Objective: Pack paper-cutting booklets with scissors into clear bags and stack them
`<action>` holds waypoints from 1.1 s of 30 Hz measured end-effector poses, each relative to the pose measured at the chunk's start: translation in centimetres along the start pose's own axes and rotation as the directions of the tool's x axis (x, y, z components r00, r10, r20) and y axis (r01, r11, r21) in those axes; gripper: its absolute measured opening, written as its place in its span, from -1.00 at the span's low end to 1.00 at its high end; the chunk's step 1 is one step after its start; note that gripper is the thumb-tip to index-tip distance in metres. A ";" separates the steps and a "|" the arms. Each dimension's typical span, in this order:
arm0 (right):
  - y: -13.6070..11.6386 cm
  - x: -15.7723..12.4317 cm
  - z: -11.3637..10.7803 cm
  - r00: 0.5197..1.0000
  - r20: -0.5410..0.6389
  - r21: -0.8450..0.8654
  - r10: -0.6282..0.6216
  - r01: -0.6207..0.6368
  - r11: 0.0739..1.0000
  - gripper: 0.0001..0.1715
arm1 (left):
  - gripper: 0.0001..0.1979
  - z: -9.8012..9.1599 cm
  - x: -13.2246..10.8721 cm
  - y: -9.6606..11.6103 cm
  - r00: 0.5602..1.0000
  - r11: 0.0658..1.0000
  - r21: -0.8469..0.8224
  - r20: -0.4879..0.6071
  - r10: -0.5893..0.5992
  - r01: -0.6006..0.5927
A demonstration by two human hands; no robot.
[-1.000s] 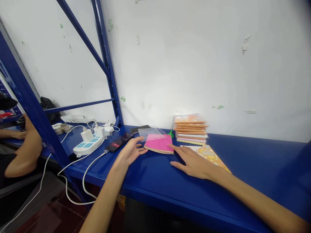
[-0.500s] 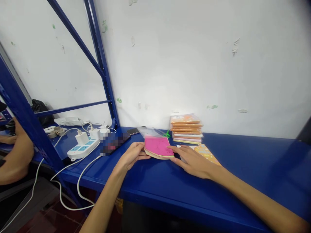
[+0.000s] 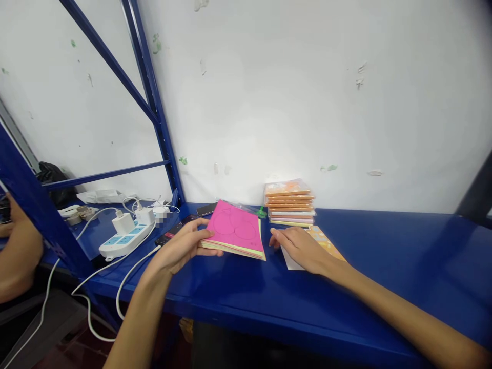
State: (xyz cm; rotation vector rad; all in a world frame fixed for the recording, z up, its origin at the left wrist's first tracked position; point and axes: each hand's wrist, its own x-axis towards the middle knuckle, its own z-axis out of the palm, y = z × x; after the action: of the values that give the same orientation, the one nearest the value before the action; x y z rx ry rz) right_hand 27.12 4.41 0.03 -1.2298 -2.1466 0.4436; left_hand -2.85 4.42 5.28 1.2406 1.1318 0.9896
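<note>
My left hand (image 3: 188,243) grips the left edge of a stack of coloured paper (image 3: 234,228), thumb on top and fingers beneath. Its top sheet is bright pink with a thin curved line drawing; yellow and pale edges show below. The stack is tilted and seems raised off the blue table. To its right, my right hand (image 3: 298,248) is over an orange and white printed sheet (image 3: 326,242), partly covering it. Its fingers are loosely bent, with nothing visible in them. Behind the paper, green-handled scissors (image 3: 262,212) are partly hidden, beside a clear plastic sleeve (image 3: 246,207).
A pile of wrapped, orange-edged packs (image 3: 290,203) stands near the wall. At left are a dark phone (image 3: 207,208), a power strip (image 3: 125,239) with white chargers, loose cables and a blue rack post (image 3: 163,123). Another person's arm (image 3: 21,251) shows at far left.
My left hand has moved left with the paper stack, turning and tilting its pink top toward me. My right hand has come off the stack, its fingers now more bent. The view has shifted slightly.
</note>
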 end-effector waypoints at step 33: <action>-1.5 0.1 1.3 0.993 -0.062 0.681 0.103 -0.034 0.731 -0.37 | -0.40 7.5 1.4 -2.9 0.953 0.955 -0.044 -0.087 0.289 -0.293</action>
State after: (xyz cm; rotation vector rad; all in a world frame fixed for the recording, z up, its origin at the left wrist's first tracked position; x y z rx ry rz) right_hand 25.22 3.70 -0.08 -0.8686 -1.6079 1.0728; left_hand 4.65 4.11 2.17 1.3572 0.9908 1.2940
